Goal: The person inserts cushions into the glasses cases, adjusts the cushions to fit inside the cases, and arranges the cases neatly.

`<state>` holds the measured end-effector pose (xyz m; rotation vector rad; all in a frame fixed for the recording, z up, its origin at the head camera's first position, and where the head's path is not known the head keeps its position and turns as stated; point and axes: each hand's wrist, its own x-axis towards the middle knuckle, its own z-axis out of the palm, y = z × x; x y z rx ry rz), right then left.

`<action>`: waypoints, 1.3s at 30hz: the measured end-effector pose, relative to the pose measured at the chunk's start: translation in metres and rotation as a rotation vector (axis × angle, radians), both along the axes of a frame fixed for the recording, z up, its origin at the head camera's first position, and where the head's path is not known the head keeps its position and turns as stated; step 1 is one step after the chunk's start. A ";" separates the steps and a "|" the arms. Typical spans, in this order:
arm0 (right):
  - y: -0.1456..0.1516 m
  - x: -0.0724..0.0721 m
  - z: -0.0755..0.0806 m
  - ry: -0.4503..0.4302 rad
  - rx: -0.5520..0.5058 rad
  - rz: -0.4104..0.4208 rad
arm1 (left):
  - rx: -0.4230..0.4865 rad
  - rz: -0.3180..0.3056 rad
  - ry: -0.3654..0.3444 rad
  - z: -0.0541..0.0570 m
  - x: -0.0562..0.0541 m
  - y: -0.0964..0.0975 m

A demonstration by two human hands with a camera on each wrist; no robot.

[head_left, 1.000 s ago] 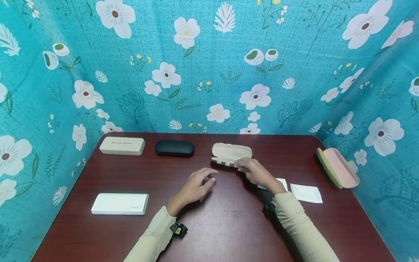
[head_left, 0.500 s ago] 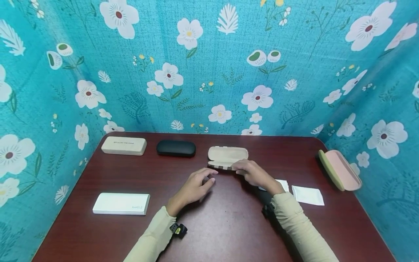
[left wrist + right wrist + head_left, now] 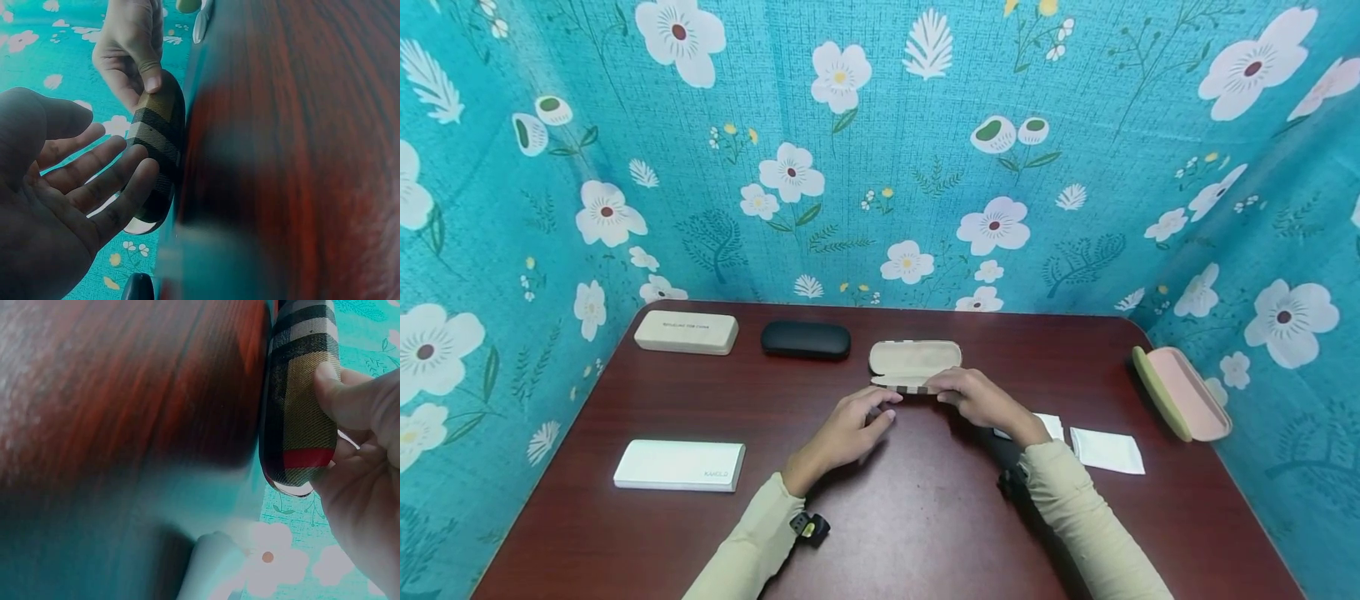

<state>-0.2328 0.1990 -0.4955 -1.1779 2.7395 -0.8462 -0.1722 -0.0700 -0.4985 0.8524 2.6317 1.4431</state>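
A plaid glasses case (image 3: pixel 913 360) stands with its lid up at the back middle of the table, cream lining showing. My right hand (image 3: pixel 981 402) pinches its front right end; in the right wrist view the thumb presses the tan, black and red plaid side (image 3: pixel 306 419). Just in front of the case's left end is my left hand (image 3: pixel 846 429), holding nothing. Seen from the left wrist, its fingers (image 3: pixel 106 178) are spread and loosely bent close to the plaid side; whether they touch it I cannot tell.
Along the back left lie a beige glasses case (image 3: pixel 687 333) and a black glasses case (image 3: pixel 806 341). A white case (image 3: pixel 679 467) is at the left. White folded cloths (image 3: pixel 1108 451) lie by my right forearm. An open yellow-green case with pink lining (image 3: pixel 1191 396) stands at the right edge.
The plaid case has shifted left and slightly toward me, with my right hand gripping it. My left hand stays almost where it was. The view has turned slightly.
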 end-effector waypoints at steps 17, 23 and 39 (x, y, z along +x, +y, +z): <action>0.011 0.012 0.014 0.039 -0.056 -0.142 | -0.024 -0.035 -0.004 0.005 0.002 0.014; 0.027 0.023 0.021 -0.009 -0.064 -0.250 | -0.054 -0.055 0.014 0.007 0.002 0.026; 0.070 0.050 0.016 -0.061 -0.106 -0.681 | -0.141 -0.118 0.040 0.013 -0.003 0.075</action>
